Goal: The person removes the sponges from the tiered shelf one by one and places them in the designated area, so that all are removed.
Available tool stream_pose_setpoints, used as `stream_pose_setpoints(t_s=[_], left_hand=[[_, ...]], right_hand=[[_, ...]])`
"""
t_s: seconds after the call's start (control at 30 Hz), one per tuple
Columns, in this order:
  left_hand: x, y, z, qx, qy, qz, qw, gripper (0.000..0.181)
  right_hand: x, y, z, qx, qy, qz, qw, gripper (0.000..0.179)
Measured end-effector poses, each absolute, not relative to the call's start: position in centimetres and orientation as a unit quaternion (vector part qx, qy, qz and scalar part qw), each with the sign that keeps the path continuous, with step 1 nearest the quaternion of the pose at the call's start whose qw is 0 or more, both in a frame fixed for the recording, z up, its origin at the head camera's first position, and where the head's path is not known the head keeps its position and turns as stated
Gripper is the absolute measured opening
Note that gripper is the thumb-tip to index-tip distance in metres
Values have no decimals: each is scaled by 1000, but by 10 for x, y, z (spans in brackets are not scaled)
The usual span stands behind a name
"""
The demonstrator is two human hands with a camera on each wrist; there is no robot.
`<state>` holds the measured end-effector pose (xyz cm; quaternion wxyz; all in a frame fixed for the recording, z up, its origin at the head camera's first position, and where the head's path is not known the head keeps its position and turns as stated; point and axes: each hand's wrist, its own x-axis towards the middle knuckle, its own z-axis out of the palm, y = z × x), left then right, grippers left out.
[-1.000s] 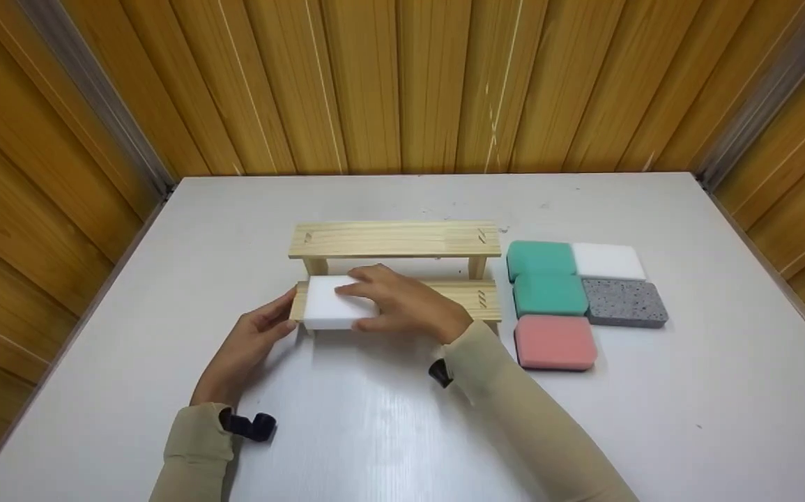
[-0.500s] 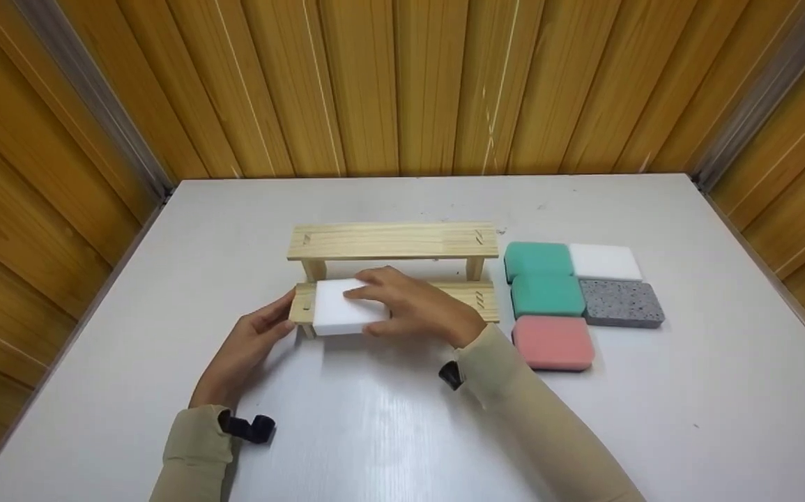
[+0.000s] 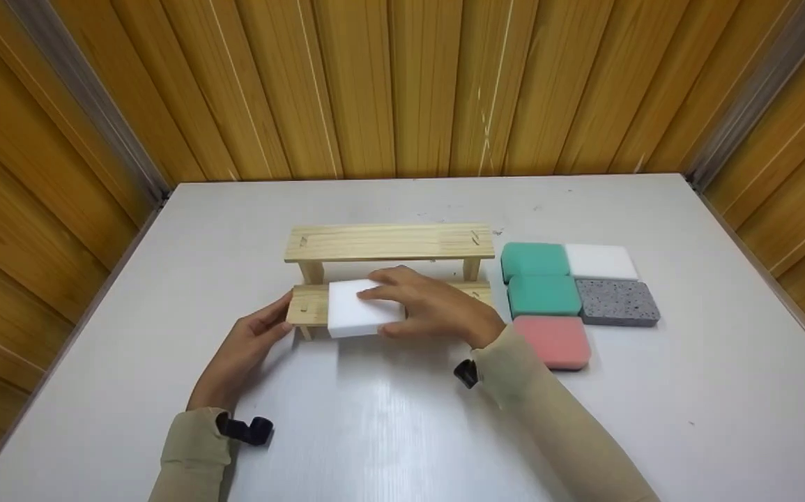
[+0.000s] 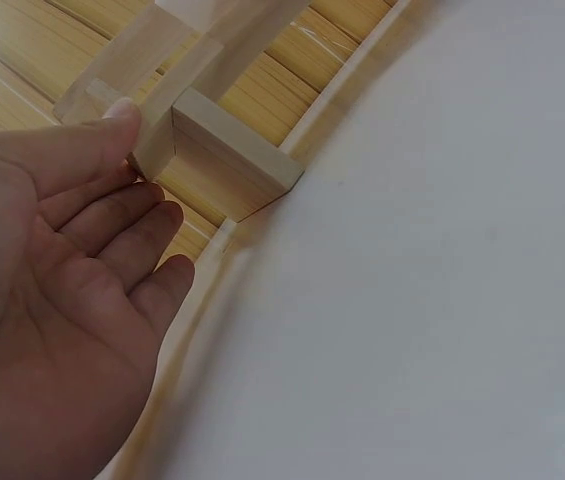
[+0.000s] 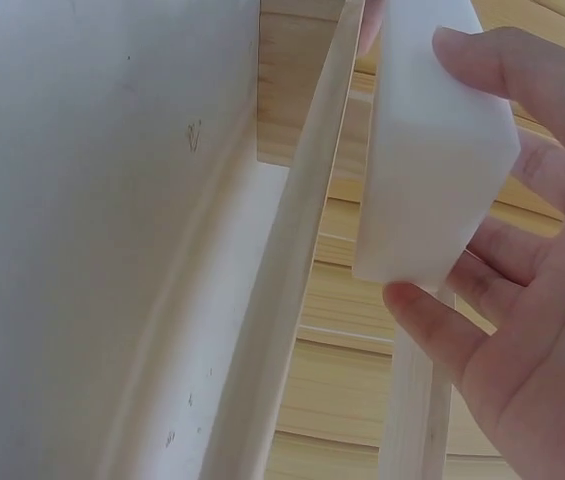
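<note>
A white sponge block is gripped by my right hand, fingers over its right part and thumb at the front edge. In the right wrist view, a narrow gap shows between the sponge and the plank beside it. The sponge is over the lower step of a two-step wooden rack, right of its left end. My left hand pinches that left end between thumb and fingers; in the left wrist view the thumb reaches the rack's corner. My right hand hides much of the lower step.
The rack's upper step rises behind. To its right lie two green sponges, another white sponge, a grey speckled sponge and a pink sponge, packed together on the white table. Yellow wood-pattern walls enclose the table.
My right hand has moved the white sponge rightward along the lower step, away from its left end. My left hand keeps its hold on the rack.
</note>
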<state>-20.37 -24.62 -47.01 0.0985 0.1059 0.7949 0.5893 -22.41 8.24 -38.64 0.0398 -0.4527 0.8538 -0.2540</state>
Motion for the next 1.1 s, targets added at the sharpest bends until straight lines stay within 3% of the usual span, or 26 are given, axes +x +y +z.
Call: stream_pose_setpoints(t_s=[0.7,1.1], left_hand=[[-204,-244,-470,84,792,596,102,58],[-204,-246,-470,105,795,589,96,65]], right_hand=[[-222,112,-380,-438,861,-255,49,53],[-223,130,-379,-445,857,-260,24,60]])
